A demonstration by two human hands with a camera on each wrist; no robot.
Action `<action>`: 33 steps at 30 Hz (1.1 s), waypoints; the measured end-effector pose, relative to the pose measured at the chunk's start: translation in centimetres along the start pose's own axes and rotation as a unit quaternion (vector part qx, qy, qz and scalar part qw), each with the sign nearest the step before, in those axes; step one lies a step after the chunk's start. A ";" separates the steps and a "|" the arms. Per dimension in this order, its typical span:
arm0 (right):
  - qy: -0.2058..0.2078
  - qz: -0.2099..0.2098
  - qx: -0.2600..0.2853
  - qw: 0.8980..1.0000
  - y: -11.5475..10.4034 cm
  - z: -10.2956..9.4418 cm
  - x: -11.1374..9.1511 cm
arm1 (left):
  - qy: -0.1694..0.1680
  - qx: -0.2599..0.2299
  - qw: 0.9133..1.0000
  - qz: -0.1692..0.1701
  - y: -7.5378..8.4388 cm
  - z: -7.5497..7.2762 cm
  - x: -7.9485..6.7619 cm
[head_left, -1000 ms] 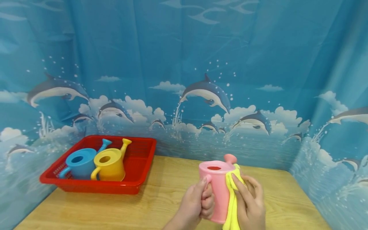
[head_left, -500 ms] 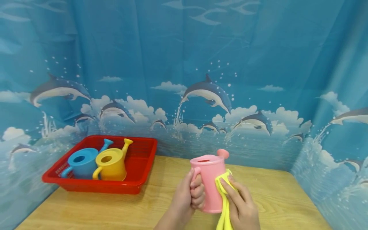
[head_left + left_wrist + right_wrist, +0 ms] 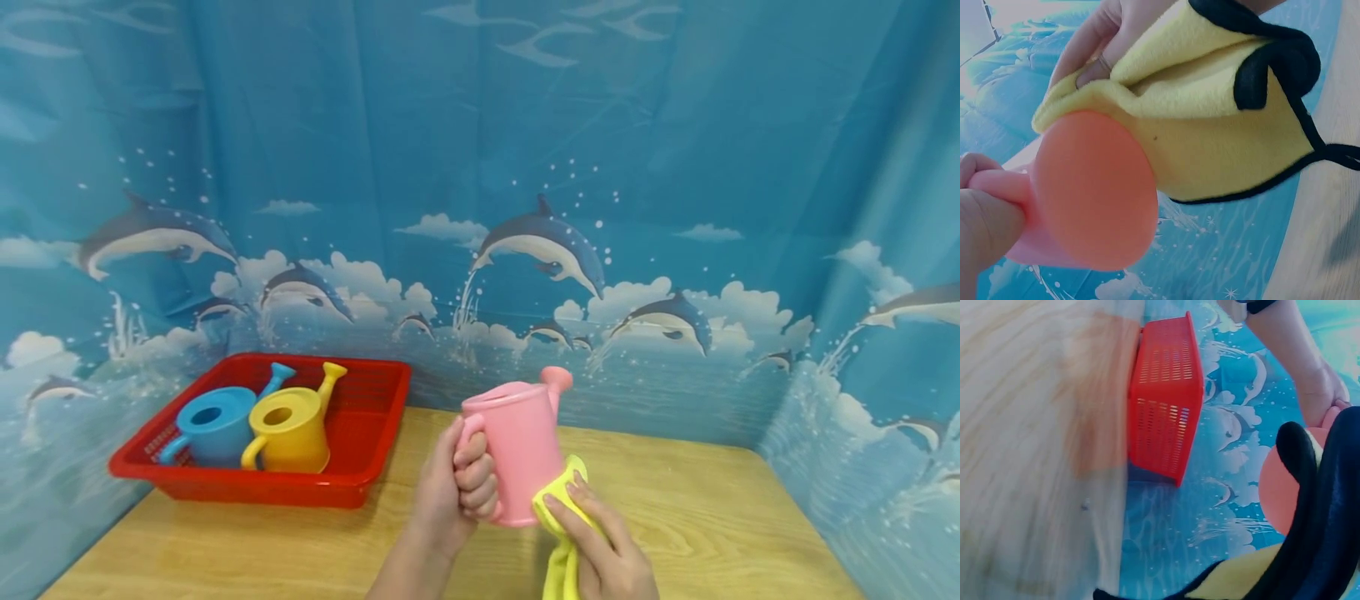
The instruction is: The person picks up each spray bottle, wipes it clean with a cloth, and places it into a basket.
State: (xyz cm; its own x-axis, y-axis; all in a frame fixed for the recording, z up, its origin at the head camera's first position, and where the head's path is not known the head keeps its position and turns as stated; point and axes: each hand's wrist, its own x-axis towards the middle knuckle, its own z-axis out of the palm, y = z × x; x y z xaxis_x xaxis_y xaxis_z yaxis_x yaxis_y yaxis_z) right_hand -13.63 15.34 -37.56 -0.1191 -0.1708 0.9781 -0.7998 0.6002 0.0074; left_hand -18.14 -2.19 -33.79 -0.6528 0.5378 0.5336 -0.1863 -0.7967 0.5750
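My left hand grips the handle of a pink watering can, with fingers curled round it. The can is lifted off the tabletop and leans slightly, its spout pointing up to the right. Against the can's lower right side, my right hand holds a yellow cloth, which hangs down below the fingers. In the left wrist view the can's round base faces the camera, and the cloth shows dark edging and a loop. The right wrist view has the cloth's dark edge covering part of the base.
A red plastic basket stands at the left on the wooden table. Inside it are a blue watering can and a yellow watering can. A blue dolphin-print curtain hangs behind and beside the table.
Both hands have moved left with the pink watering can, which has risen and tilted a little. The cloth has slid from near the can's top down its right side to near the base.
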 end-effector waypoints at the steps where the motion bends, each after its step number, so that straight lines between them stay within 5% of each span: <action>1: 0.002 0.003 -0.002 1.000 0.0 -0.1 0.1 | -0.009 0.001 1.000 -0.003 -0.1 0.0 0.0; 9: 0.034 -0.004 -0.007 0.999 1.1 -0.7 0.9 | -0.060 0.002 0.998 -0.030 -1.5 0.2 0.2; 17: 0.085 0.026 0.052 0.995 1.5 -1.4 1.7 | -0.081 0.013 0.995 -0.062 -2.9 0.9 -0.1; 24: 0.065 0.087 0.089 0.990 2.0 -2.7 2.3 | -0.115 0.018 0.991 -0.062 -3.7 1.7 -0.1; 33: 0.009 0.234 0.027 0.972 2.6 -4.0 1.2 | -0.099 0.061 0.986 -0.116 -4.0 2.7 -0.5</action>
State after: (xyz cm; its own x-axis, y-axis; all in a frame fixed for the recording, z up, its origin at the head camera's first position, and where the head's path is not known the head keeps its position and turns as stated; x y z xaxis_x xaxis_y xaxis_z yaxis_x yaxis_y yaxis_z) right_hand -13.52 19.78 -35.51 -0.4664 0.1252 0.8757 -0.6910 0.5665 -0.4490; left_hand -15.14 1.50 -34.68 -0.4449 0.7548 0.4821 -0.2158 -0.6127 0.7603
